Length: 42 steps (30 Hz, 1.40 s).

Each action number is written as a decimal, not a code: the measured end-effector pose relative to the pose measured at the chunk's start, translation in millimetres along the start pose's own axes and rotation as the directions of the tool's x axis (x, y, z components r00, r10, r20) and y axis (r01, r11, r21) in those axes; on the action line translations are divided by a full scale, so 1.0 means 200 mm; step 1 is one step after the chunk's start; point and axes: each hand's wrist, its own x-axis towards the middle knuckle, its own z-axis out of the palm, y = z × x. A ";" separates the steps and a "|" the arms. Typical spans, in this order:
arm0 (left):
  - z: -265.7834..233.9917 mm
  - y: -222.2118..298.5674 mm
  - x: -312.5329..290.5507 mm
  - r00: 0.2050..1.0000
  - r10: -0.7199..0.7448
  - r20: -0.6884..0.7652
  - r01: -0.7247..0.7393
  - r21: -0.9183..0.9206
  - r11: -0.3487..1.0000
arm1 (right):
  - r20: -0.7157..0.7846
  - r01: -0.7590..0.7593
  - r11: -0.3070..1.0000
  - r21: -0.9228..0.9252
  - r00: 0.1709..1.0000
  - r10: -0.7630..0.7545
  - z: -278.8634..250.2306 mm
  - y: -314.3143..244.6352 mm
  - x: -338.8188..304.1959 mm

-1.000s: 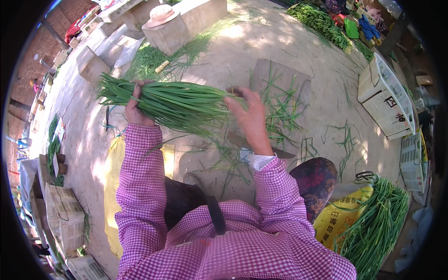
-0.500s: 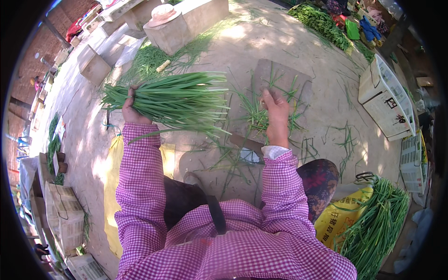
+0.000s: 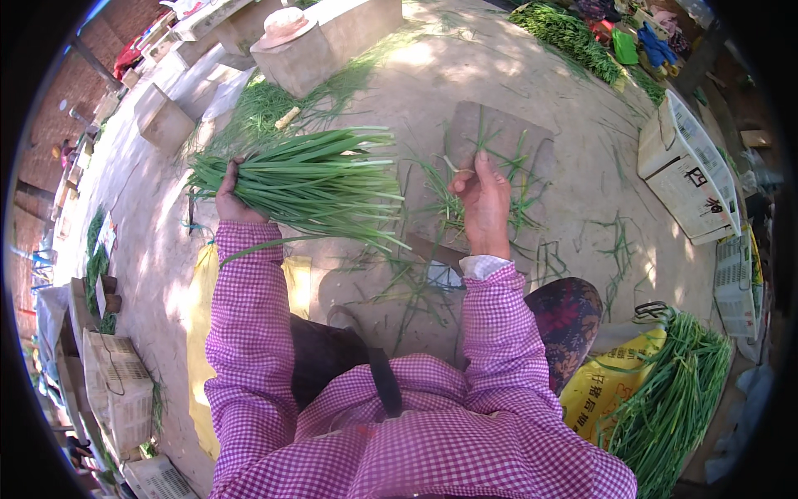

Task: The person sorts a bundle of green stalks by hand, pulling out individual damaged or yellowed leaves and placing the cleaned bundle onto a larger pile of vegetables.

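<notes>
A thick bunch of garlic chives (image 3: pixel 307 183) lies sideways in my left hand (image 3: pixel 230 195), its pale stem ends toward the right. My fingers are closed around its leafy end. To the right, my right hand (image 3: pixel 485 195) is raised over a flat slab (image 3: pixel 530 150) strewn with loose chive scraps (image 3: pixel 436 187). Its thumb and fingers pinch together, and a thin pale-ended chive stalk (image 3: pixel 451 165) shows at the fingertips. The bunch and the right hand are apart.
A large heap of chives (image 3: pixel 677 399) rests beside a yellow sack (image 3: pixel 619 378) by my right knee. White crates (image 3: pixel 686 179) stand at the right and another crate (image 3: pixel 120 387) at the lower left. A hat (image 3: pixel 288 27) sits on a block beyond more cut greens (image 3: pixel 262 112).
My right hand has turned and lifted slightly from the scraps, with a thin chive stalk at its fingertips. The bunch in my left hand has tilted a little.
</notes>
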 end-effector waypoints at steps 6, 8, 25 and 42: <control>0.02 -0.05 -0.01 0.993 -0.065 0.102 0.067 -0.014 0.998 | 0.120 -0.267 0.911 -0.315 0.941 0.317 0.16 0.05 -0.09; 0.02 -0.06 -0.01 0.978 -0.107 0.179 0.119 -0.056 0.991 | 0.133 -0.371 0.875 -0.311 0.895 0.426 0.24 0.09 -0.11; -0.06 0.03 0.07 0.988 -0.002 -0.155 -0.006 -0.048 0.999 | 0.188 -0.037 0.938 -0.343 0.976 0.108 0.19 -0.01 -0.09; 0.11 -0.09 -0.05 0.983 0.066 -0.171 -0.043 0.135 0.990 | 0.599 0.627 -0.008 -0.779 0.741 -0.304 0.30 0.02 -0.14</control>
